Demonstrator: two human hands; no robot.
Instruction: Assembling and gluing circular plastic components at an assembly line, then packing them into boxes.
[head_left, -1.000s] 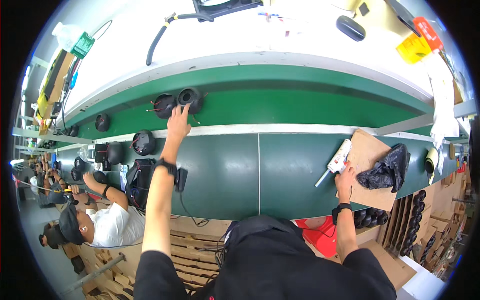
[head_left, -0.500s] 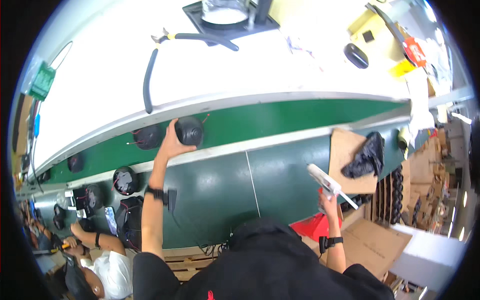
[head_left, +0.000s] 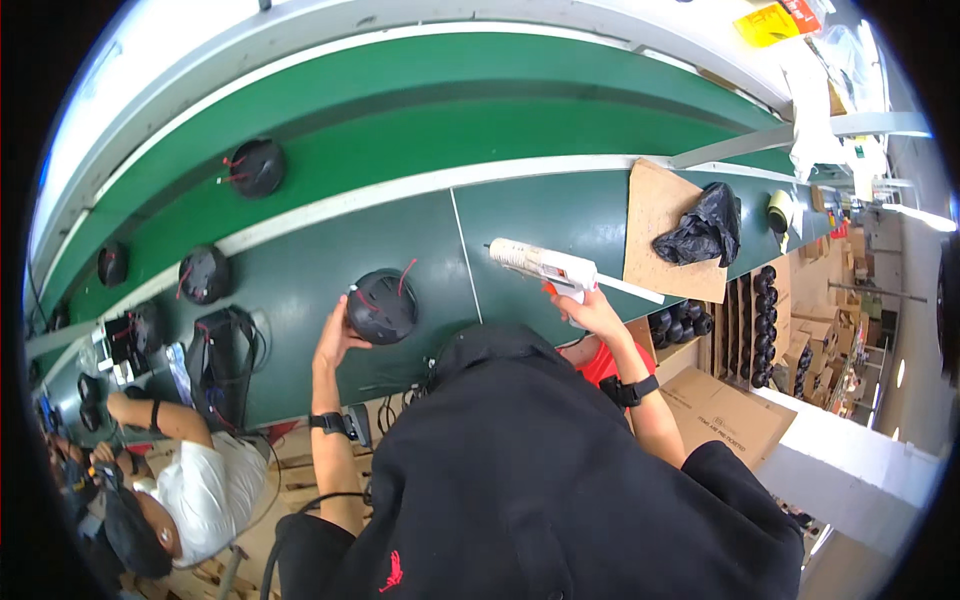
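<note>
Green belt (head_left: 430,130) is spanning the far side, smooth. Dark green tabletop (head_left: 300,300) is occupying the near side, faintly glossy. Left forearm (head_left: 337,470) is standing nearly straight up from the lower edge, black band (head_left: 327,422) at the wrist; right forearm (head_left: 655,415) is slanting up and inward, banded too. Tan cardboard sheet (head_left: 648,235) is lying flat on the right part of the tabletop, crumpled black plastic bag (head_left: 702,222) resting on it. Black backpack (head_left: 222,365) is lying at left. Glue gun (head_left: 545,265), mostly white, orange at the trigger, is pointing its nozzle left, straight pale rod (head_left: 630,289) sticking out the back. Round black shell (head_left: 385,310) is sitting between the hands, left of the nozzle, not touching it; can't tell whether it's resting on the tabletop or lifted. Right hand (head_left: 595,313) is gripping the gun's handle, fingers curled by the trigger. Left hand (head_left: 338,338) is spreading wide around the shell's left side, thumb along the near edge. Thin red wire (head_left: 407,275) is poking up from the shell's far right.
</note>
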